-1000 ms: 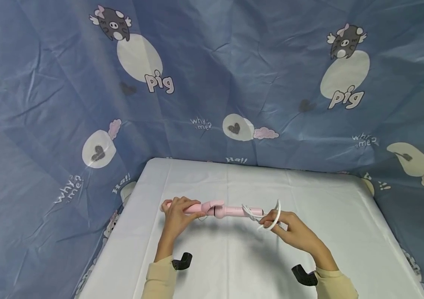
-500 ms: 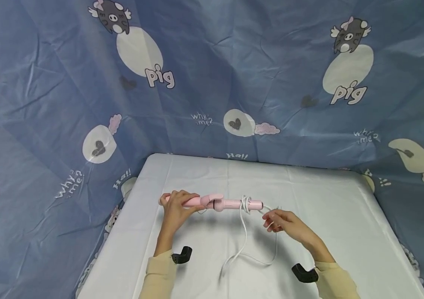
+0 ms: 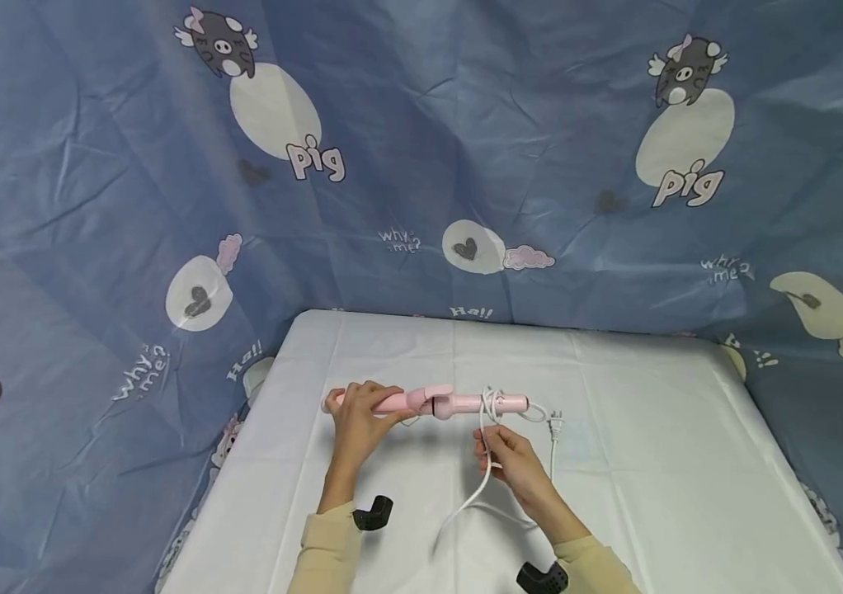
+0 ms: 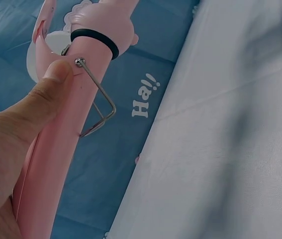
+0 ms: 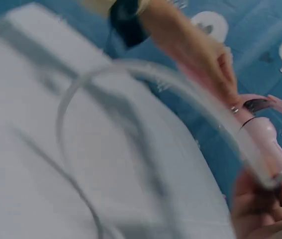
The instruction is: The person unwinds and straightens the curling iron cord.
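Right hand [image 3: 514,462] has shifted in alongside the curling iron [image 3: 466,404], pinching its cord [image 3: 489,406].
Left hand [image 3: 359,419] grips the iron; loose cord (I reckon) could slide off its end if I tug.

Blue cloth [image 3: 421,148], printed with pigs [image 3: 223,45] and lettering [image 3: 315,159], is hung behind the white-covered table [image 3: 659,396] and along both its sides.
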Demonstrator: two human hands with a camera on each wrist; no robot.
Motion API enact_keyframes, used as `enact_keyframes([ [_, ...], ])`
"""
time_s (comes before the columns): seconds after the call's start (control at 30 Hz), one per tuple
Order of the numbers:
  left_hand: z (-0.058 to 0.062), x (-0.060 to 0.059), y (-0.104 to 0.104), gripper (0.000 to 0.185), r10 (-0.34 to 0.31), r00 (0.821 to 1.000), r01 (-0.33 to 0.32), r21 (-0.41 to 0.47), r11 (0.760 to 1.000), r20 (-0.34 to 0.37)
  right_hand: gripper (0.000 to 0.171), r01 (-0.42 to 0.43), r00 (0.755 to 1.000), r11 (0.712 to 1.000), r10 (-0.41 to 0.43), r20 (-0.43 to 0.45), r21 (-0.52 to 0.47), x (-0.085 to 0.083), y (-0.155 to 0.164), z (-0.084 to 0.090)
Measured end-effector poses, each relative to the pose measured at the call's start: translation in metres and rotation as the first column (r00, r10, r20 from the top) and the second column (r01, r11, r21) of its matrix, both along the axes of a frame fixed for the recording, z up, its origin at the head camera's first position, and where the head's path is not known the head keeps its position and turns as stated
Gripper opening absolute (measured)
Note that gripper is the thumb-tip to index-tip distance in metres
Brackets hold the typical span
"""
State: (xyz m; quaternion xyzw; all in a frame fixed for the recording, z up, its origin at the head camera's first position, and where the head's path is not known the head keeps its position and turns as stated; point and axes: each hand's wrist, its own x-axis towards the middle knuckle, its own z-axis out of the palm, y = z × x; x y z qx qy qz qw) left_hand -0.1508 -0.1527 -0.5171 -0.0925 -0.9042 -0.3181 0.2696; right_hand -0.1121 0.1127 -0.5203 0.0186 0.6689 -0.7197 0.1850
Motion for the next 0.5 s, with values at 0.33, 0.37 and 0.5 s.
enact_keyframes([
  [0.33, 0.0, -0.001, 0.005, 0.042, 0.009, 0.998, -0.01, 0.019, 1.0, 0.057, 0.015, 0.18, 0.89, 0.86, 0.064, -0.452, 0.478, -0.002, 0.008, 0.01],
  [0.37, -0.001, -0.001, 0.006, 0.042, 0.005, 0.998, -0.006, 0.021, 1.0, 0.064, 0.014, 0.195, 0.869, 0.838, 0.094, -0.486, 0.51, -0.001, 0.008, 0.012],
  [0.5, -0.002, 0.0, 0.009, 0.041, -0.009, 0.995, 0.007, 0.021, 1.0, 0.098, 0.014, 0.254, 0.77, 0.753, 0.222, -0.598, 0.607, 0.001, 0.01, 0.022],
])
